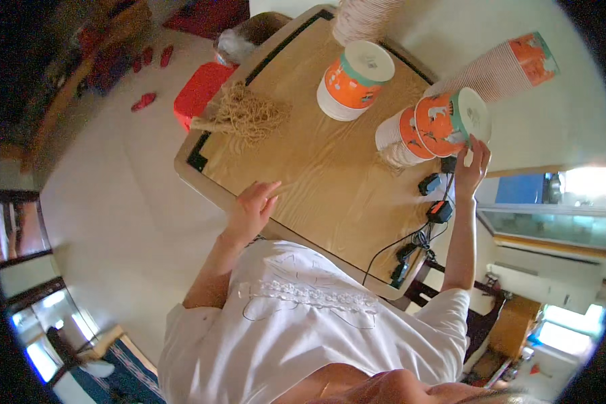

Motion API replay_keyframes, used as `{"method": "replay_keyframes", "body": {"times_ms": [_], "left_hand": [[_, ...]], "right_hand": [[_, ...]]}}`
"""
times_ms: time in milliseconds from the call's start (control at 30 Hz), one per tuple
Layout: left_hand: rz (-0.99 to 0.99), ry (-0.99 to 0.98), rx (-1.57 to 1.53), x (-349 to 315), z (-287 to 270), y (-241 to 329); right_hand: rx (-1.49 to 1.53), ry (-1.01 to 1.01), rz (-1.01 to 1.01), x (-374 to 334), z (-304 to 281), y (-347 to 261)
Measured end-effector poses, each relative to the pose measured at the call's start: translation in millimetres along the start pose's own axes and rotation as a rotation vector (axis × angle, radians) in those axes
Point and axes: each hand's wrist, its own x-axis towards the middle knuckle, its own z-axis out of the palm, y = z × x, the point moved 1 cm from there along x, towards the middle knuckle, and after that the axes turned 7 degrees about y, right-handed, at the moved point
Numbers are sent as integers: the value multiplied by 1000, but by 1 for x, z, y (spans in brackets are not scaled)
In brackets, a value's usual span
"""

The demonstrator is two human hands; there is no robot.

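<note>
- Pale flooring (135,202) surrounds a wooden table (316,175) with a dark inlaid border, seen from above our head; a blue patterned rug (124,377) lies at the lower left.
- Nearest the camera, our white top with a lace band (310,323) fills the lower middle of the view, both bare forearms reaching out from it.
- Our left hand (252,209) rests at the near edge of the table, fingers loosely curled and holding nothing, the index finger stretched a little toward the wood.
- Black cables and small black adapters (427,222) trail along the right edge of the table, just beside our right forearm.
- Our right hand (471,168) reaches up to a stack of orange-and-white paper cups (438,124) lying on its side, fingertips touching the rim of the end cup; we cannot tell whether the fingers grip it.
- Behind it, a longer stack of cups (505,67) lies tilted toward the upper right, partly past the table's edge.
- Mid-table, an upright stack of orange cups (353,81) stands with its white base facing us.
- Left of it, a bundle of tan twine (246,114) sits near the table's far-left edge.
- Farther off, a red plastic stool (198,91) stands on the floor just beside the table, and another pale cup stack (363,17) rises at the top edge.
</note>
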Motion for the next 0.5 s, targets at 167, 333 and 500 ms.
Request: {"method": "replay_keyframes", "body": {"times_ms": [167, 333, 500], "left_hand": [[69, 27, 53, 1, -5, 0], [-8, 21, 94, -1, -8, 3], [-11, 16, 121, 2, -6, 4]], "right_hand": [[0, -34, 5, -17, 12, 1], [11, -69, 23, -22, 18, 7], [23, -75, 12, -25, 18, 15]]}}
